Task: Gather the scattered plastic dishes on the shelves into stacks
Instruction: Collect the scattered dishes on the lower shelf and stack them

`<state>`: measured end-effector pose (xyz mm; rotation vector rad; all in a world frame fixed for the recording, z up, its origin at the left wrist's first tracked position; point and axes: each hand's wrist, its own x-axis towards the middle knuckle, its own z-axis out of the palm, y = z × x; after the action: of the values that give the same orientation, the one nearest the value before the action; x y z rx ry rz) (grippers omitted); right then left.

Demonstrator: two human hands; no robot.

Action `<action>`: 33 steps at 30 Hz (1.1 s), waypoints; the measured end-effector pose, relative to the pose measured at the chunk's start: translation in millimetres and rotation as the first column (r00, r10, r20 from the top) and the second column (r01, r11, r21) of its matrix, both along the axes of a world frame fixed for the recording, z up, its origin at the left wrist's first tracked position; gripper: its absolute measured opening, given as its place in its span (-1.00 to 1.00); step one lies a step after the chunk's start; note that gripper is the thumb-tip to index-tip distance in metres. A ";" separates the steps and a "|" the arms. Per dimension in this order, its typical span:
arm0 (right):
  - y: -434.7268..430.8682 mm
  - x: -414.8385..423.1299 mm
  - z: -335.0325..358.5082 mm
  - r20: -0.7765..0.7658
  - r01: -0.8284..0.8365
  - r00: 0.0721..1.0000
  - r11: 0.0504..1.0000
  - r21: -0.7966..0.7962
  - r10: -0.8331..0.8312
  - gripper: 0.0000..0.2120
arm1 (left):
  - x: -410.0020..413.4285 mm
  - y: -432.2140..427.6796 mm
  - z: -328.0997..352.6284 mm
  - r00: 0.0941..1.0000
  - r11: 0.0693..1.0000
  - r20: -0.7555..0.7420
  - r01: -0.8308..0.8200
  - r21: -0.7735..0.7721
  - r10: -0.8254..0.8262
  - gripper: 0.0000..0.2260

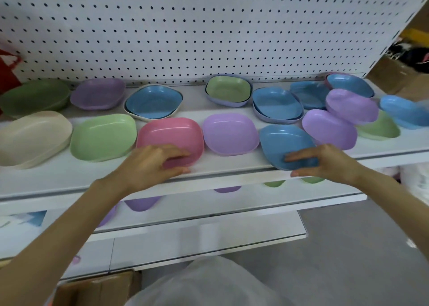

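Observation:
Several pastel plastic dishes lie scattered on a white shelf. My left hand grips the near rim of a pink dish, fingers over the rim and thumb below it. My right hand pinches the near edge of a blue dish that juts over the shelf's front edge. Between them sits a purple dish. To the left lie a light green dish and a cream dish. A blue dish nested in a cream one stands behind.
A white pegboard backs the shelf. At the right, purple dishes lean on blue and green ones. More dishes show on lower shelves. A cardboard box sits at the bottom left. Grey floor lies at the right.

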<state>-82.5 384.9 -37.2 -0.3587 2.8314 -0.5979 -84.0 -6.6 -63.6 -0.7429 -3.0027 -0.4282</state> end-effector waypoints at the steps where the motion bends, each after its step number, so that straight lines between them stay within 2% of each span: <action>1: 4.1 1.0 -3.6 -0.018 -0.003 1.000 1.000 0.001 0.003 -0.62 | -1.0 4.0 -2.5 0.999 1.000 0.035 0.025 0.000 -0.025 -0.25; 5: 16.9 1.1 -12.4 -0.097 -0.034 0.995 0.999 -0.039 0.030 -0.72 | -5.2 6.9 -11.2 0.995 0.999 0.099 0.032 0.018 -0.034 -0.16; 7: 17.9 -0.3 -8.7 -0.158 -0.025 0.987 0.997 -0.067 0.014 -0.67 | -4.9 5.9 -10.9 0.995 0.999 0.101 0.016 0.035 -0.020 -0.17; 9: 16.1 -4.6 -2.2 -0.256 -0.023 0.966 0.986 -0.164 -0.020 -0.63 | -2.5 4.8 -7.4 0.994 0.999 0.110 0.009 0.041 -0.014 -0.16; 12: -0.3 -11.7 18.8 -0.345 -0.027 0.931 0.922 -0.387 -0.118 -0.58 | 3.3 0.0 2.2 0.996 0.997 0.080 -0.040 0.061 0.035 -0.20; 15: -33.3 -16.0 38.3 -0.396 -0.102 0.912 0.873 -0.477 -0.109 -0.55 | 11.1 -14.3 11.0 0.987 0.961 0.034 -0.163 0.224 0.159 -0.35; 18: -79.4 -20.2 41.0 -0.447 -0.219 0.894 0.894 -0.391 0.024 -0.55 | 20.5 -33.9 16.0 0.963 0.886 -0.014 -0.241 0.397 0.268 -0.52; 21: -135.7 -18.1 33.6 -0.463 -0.346 0.868 0.889 -0.299 0.182 -0.68 | 32.4 -51.8 18.9 0.931 0.821 -0.027 -0.308 0.481 0.365 -0.53; 24: -183.2 -16.6 22.6 -0.430 -0.394 0.859 0.895 -0.209 0.278 -0.68 | 44.4 -68.6 19.2 0.895 0.767 -0.015 -0.373 0.522 0.446 -0.55; 27: -214.4 -19.4 13.2 -0.391 -0.432 0.850 0.892 -0.135 0.352 -0.74 | 53.2 -80.9 18.5 0.881 0.729 0.006 -0.395 0.558 0.473 -0.58; 30: -227.8 -23.0 2.7 -0.356 -0.456 0.836 0.889 -0.028 0.418 -0.70 | 58.1 -85.5 15.2 0.887 0.717 0.014 -0.382 0.584 0.462 -0.59; 33: -226.8 -21.7 2.3 -0.401 -0.464 0.820 0.885 -0.050 0.407 -0.59 | 59.5 -80.3 11.8 0.900 0.729 0.012 -0.360 0.583 0.435 -0.59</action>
<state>-104.1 158.1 -34.9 -1.2417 2.8947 -0.6922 -24.5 -86.9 -51.7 -0.0578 -2.5608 -1.1319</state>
